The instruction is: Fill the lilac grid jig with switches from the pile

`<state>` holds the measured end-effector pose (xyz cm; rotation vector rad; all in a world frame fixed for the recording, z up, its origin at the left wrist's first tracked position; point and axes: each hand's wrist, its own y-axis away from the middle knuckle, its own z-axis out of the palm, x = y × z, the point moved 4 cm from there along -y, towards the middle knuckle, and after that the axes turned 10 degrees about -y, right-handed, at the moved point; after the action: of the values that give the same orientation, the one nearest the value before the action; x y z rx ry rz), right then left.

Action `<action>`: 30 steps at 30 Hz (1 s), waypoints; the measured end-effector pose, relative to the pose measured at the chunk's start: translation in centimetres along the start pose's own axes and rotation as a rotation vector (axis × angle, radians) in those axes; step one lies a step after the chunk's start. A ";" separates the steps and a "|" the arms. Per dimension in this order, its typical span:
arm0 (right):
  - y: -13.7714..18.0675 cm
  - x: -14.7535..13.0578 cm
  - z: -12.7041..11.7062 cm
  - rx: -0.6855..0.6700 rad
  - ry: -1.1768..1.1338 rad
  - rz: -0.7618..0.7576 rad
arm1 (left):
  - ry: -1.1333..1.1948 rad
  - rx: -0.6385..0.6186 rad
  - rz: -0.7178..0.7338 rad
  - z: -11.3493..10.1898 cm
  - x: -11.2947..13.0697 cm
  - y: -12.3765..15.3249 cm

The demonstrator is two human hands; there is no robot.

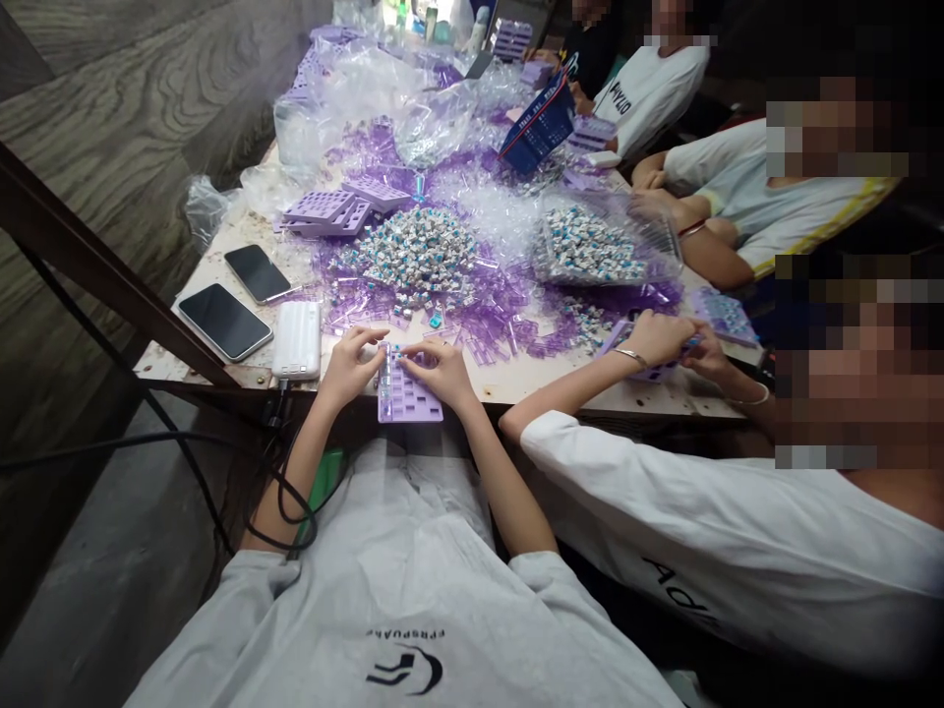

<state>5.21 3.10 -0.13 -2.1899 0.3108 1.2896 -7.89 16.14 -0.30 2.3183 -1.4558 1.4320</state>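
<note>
A light purple tray (420, 405) with rows of square holes rests at the table's front edge, its near end overhanging. Clear pieces line its left column. My left hand (352, 369) is closed at the tray's upper left edge, thumb and fingertips against it. At the tray's top, my right hand (442, 374) has thumb and forefinger pinched by a small blue-and-white part (398, 351); the fingertips partly hide it. Beyond both hands lies a heap of small white-and-blue parts (417, 251), with clear purple plastic pieces (494, 320) scattered around it.
Two phones (225, 321) and a white power bank (297, 339) with a black cable lie left. Purple trays (324, 211) are stacked behind. A clear bin (597, 246) of parts stands right. Co-workers sit along the right side; the nearest one's hands (664, 339) hold another tray.
</note>
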 end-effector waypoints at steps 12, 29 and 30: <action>-0.2 -0.7 0.6 -0.057 0.212 -0.008 | 0.004 -0.037 0.003 0.2 -0.1 0.0; -0.2 -0.2 0.9 -0.032 0.242 0.024 | -0.014 -0.006 0.019 0.2 -0.5 -0.7; -0.3 -0.3 0.9 -0.041 0.250 0.025 | -0.026 -0.001 0.022 0.1 -0.5 -0.7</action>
<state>4.62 3.85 -0.11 -2.3923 0.4126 1.0426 -7.31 16.82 -0.42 2.3366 -1.4934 1.4108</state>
